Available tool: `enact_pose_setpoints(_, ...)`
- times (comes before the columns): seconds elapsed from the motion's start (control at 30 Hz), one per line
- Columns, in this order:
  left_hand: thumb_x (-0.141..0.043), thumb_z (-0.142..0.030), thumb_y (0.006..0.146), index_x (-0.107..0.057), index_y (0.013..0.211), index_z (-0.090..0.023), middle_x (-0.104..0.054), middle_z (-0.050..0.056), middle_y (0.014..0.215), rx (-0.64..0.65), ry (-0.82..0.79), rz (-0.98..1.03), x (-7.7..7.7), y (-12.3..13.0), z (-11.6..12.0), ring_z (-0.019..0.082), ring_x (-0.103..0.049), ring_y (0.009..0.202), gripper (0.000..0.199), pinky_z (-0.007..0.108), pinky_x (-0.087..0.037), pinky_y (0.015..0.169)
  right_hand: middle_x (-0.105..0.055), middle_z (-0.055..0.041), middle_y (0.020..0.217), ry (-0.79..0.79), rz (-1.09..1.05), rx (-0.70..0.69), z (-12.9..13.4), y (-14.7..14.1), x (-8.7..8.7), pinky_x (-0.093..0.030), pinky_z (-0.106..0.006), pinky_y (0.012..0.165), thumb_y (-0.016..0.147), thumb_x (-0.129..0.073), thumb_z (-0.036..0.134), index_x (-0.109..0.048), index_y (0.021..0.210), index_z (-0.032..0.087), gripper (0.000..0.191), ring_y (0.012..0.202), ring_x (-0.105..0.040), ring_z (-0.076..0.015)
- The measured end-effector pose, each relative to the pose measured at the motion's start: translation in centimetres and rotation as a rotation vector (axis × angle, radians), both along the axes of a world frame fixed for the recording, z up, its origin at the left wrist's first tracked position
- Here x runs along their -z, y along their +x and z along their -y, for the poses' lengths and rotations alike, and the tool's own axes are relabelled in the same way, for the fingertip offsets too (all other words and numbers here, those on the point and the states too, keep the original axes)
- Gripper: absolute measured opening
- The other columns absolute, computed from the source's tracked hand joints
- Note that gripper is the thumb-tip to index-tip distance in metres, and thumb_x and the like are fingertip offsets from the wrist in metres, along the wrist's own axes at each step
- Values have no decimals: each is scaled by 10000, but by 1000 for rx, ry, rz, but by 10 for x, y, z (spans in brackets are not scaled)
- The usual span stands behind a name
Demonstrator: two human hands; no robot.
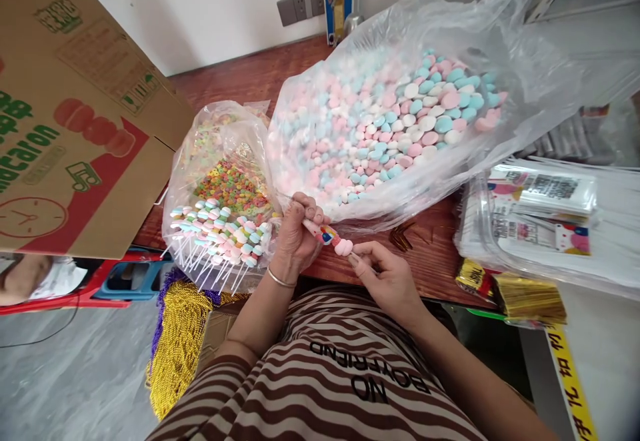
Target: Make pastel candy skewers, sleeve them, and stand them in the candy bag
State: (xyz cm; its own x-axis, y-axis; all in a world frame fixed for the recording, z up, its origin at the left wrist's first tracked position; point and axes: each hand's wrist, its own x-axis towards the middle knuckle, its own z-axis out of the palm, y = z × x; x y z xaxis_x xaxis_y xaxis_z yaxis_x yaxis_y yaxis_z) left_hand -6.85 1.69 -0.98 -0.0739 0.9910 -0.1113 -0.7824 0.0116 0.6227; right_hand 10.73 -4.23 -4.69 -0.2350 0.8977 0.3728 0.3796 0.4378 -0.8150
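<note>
A candy skewer (343, 248) with a round pink and white sweet showing is between my two hands, close in front of my striped shirt. Around its upper part is a small printed clear wrapper (327, 235). My left hand (299, 236) is closed on the wrapped upper part, thumb and fingers pressed together. With thumb and index finger, my right hand (387, 278) pinches the lower end just below the pink sweet. Left of my left hand, finished-looking skewers of pastel candies (220, 231) on white sticks lie in a clear bag (175, 161), beside colourful small ring-shaped candies (233, 188).
A large clear bag (320, 94) of pink, blue and white candies covers the table's middle. At right, a plastic tray (475, 241) holds printed wrappers (555, 191) and white sticks; gold twist ties (530, 298) lie near it. A cardboard box (85, 114) stands left.
</note>
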Motion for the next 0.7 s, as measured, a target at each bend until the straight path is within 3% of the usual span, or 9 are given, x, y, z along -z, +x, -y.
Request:
enact_pose_setpoints(0.13, -813, -374, 820, -559, 726, -179, -441, -96, 574, -112, -198, 102, -6, 13, -4, 26, -477, 473, 334, 141, -464, 522, -643, -19, 652, 455, 321, 162, 3, 3, 7, -331, -288, 540, 969, -602, 159, -694, 1049, 138, 124, 542, -514, -127)
enact_pose_setpoints(0.2, -774, -402, 849, -551, 728, -175, -402, -100, 556, -110, -239, 165, -10, 20, -5, 19, -440, 447, 340, 128, -439, 497, -598, -6, 586, 458, 315, 164, 5, 3, 8, -301, -305, 526, 972, -590, 155, -700, 1024, 138, 123, 500, -471, -123)
enact_pose_setpoints(0.27, -745, -437, 862, -546, 729, -172, -366, -103, 546, -79, -241, 216, -14, 26, -4, 15, -405, 429, 358, 120, -419, 478, -567, 7, 571, 206, 105, 91, 7, 0, 6, -306, -286, 505, 998, -557, 230, -689, 990, 154, 153, 480, -454, -114)
enact_pose_setpoints(0.4, -738, -501, 847, -562, 762, -175, -361, -101, 557, 14, -228, 232, -13, 42, 4, 16, -376, 423, 380, 124, -411, 466, -375, 104, 466, -668, -609, -198, 8, -12, -2, -243, -227, 379, 1007, -519, 435, -609, 887, 204, 275, 343, -267, -75)
enact_pose_setpoints(0.47, -750, -522, 831, -569, 771, -180, -378, -95, 560, 51, -224, 190, -9, 50, 9, 26, -395, 437, 392, 136, -432, 483, -290, 142, 431, -917, -846, -281, 6, -17, -5, -181, -210, 346, 966, -575, 499, -581, 843, 211, 314, 311, -156, -52)
enact_pose_setpoints(0.57, -782, -512, 812, -600, 808, -178, -466, -79, 591, 71, -203, 127, -4, 55, 13, 45, -496, 501, 381, 170, -505, 570, -334, 126, 449, -890, -863, -206, 0, -18, -6, -168, -192, 368, 902, -675, 532, -600, 814, 193, 358, 353, -203, -42)
enact_pose_setpoints(0.63, -805, -529, 784, -648, 908, -175, -595, -38, 706, 78, -161, 96, -5, 49, 12, 86, -622, 638, 407, 215, -554, 652, -356, 108, 481, -806, -781, -149, -4, -15, -6, -178, -192, 391, 890, -694, 543, -627, 818, 181, 376, 401, -242, -48)
enact_pose_setpoints(0.7, -813, -560, 763, -675, 1026, -182, -678, 8, 859, 78, -91, 66, -10, 39, 9, 140, -692, 798, 480, 262, -582, 733, -342, 102, 495, -794, -709, -176, -7, -10, -7, -189, -205, 403, 902, -667, 566, -645, 826, 177, 397, 422, -244, -58)
